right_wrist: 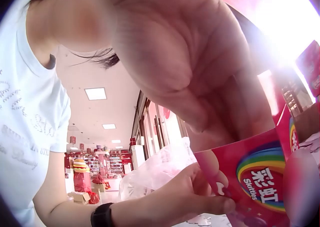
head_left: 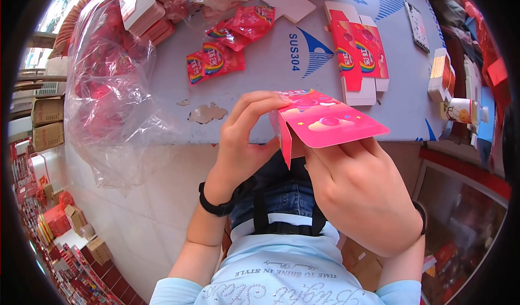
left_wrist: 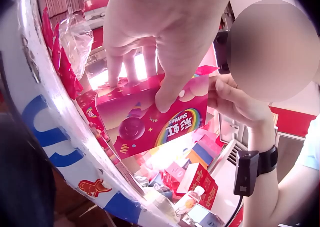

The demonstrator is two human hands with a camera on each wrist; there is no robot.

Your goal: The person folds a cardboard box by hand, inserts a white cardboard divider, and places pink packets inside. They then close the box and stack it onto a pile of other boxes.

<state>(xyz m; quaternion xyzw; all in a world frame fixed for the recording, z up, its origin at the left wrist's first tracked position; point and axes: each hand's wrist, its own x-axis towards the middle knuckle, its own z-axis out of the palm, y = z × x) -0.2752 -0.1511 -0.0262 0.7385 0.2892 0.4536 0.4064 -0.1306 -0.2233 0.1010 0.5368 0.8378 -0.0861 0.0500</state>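
A pink Skittles box [head_left: 336, 122] with a rainbow print is held above the lap at the table's near edge, its broad flap spread toward the right. My left hand [head_left: 246, 126] grips its left side; in the left wrist view the thumb presses the printed face of the box [left_wrist: 155, 112] and the fingers lie over the other side. My right hand [head_left: 360, 188] is at the box's right end, its fingers bent and tucked under the flap, the tips hidden. In the left wrist view, the right hand [left_wrist: 242, 102] pinches that end.
Several red Skittles packets [head_left: 233, 31] lie on the grey-blue table [head_left: 260, 96]. Flattened Skittles cartons [head_left: 360, 50] lie at the back right, near a dark flat rectangular object [head_left: 417, 26]. A clear plastic bag [head_left: 111, 88] hangs over the left edge; white cartons [head_left: 140, 7] are stacked behind it.
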